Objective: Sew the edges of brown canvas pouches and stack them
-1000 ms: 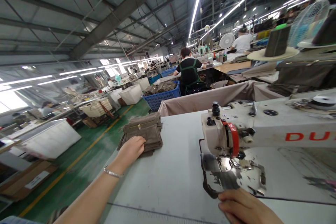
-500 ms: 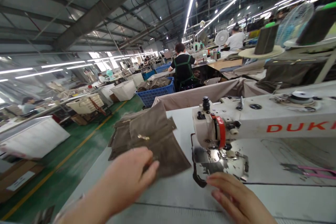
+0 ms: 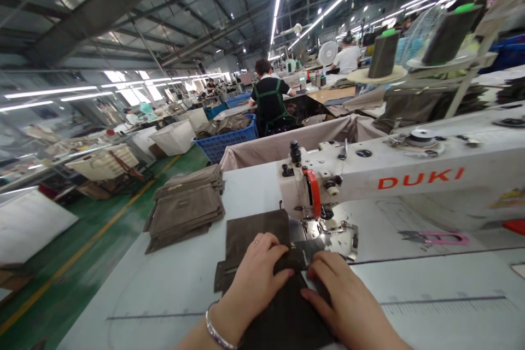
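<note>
A moment ago the left hand [image 3: 256,279] was lifting a flap off the pile; now it and the right hand [image 3: 344,295] lie flat and close together, fingers slightly spread, pressing down without pinching on a dark brown fabric bag panel [image 3: 258,235]. The layered panel lies on the sewing table [image 3: 164,290] under both palms, its narrow strip running from between the hands to the needle plate [image 3: 332,235] of the DUKI sewing machine [image 3: 410,180]. A stack of folded brown pieces [image 3: 184,208] sits left of the hands, well apart.
</note>
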`<state>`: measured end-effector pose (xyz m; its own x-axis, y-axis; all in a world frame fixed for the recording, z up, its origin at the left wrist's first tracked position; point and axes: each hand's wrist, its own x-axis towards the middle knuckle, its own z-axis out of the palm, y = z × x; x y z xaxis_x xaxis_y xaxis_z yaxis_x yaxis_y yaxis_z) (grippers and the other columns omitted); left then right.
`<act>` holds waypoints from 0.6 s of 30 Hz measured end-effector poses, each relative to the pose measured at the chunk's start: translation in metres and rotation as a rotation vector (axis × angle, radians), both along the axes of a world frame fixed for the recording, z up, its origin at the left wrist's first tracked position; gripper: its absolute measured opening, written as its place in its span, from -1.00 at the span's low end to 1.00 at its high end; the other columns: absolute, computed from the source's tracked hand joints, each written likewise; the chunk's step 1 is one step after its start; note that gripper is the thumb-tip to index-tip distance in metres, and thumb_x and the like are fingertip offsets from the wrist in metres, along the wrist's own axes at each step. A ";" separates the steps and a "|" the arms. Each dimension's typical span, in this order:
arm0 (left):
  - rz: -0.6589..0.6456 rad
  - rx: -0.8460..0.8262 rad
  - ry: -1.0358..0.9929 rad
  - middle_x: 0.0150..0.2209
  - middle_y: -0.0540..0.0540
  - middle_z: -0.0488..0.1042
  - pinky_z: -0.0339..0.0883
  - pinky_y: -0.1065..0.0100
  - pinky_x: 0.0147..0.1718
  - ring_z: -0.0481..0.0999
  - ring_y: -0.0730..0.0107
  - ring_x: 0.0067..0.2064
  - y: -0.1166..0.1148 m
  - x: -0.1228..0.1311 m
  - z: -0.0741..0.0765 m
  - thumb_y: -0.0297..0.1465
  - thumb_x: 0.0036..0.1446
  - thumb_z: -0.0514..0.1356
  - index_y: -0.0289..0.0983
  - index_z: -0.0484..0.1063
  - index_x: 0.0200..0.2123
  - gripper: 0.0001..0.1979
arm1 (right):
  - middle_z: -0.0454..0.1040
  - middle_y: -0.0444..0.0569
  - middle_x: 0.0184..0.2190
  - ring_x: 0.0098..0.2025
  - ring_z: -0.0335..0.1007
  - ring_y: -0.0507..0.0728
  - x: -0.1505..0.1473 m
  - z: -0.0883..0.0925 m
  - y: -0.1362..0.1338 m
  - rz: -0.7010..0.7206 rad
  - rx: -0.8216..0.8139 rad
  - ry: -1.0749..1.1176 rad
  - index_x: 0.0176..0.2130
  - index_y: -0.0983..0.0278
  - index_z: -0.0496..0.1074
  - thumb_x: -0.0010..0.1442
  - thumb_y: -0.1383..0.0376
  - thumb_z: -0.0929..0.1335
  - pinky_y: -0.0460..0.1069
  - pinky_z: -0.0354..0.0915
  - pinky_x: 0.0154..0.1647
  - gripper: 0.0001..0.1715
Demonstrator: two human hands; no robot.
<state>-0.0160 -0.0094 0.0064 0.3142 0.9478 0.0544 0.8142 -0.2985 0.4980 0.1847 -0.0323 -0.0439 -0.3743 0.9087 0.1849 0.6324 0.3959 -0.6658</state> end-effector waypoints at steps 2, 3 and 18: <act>0.050 -0.077 -0.091 -0.21 -0.04 0.46 0.24 0.21 -0.06 0.41 0.20 -0.11 -0.002 0.001 0.008 -0.52 0.00 0.32 -0.23 0.51 -0.28 -0.82 | 0.35 0.02 -0.13 -0.04 0.29 0.26 -0.001 0.003 0.000 0.015 -0.026 0.052 -0.26 0.24 0.39 0.14 0.42 0.41 0.20 0.30 0.00 -0.85; 0.075 -0.109 -0.123 -0.28 -0.02 0.48 0.26 0.26 -0.14 0.44 0.24 -0.17 -0.003 0.000 0.013 -0.52 0.01 0.31 -0.24 0.49 -0.32 -0.87 | 0.35 0.01 -0.12 -0.03 0.29 0.25 -0.001 0.006 0.000 0.032 -0.042 0.095 -0.27 0.23 0.40 0.14 0.42 0.41 0.18 0.30 0.02 -0.86; 0.183 -0.562 -1.107 -0.36 -0.10 0.56 0.28 0.42 -0.28 0.48 0.34 -0.30 -0.043 -0.008 0.079 -0.32 -0.06 0.43 -0.32 0.60 -0.26 -0.72 | 0.49 -0.19 -0.28 -0.16 0.37 0.12 0.014 0.088 0.001 0.185 0.024 0.363 -0.43 0.16 0.39 0.09 0.43 0.43 0.01 0.31 -0.13 -0.81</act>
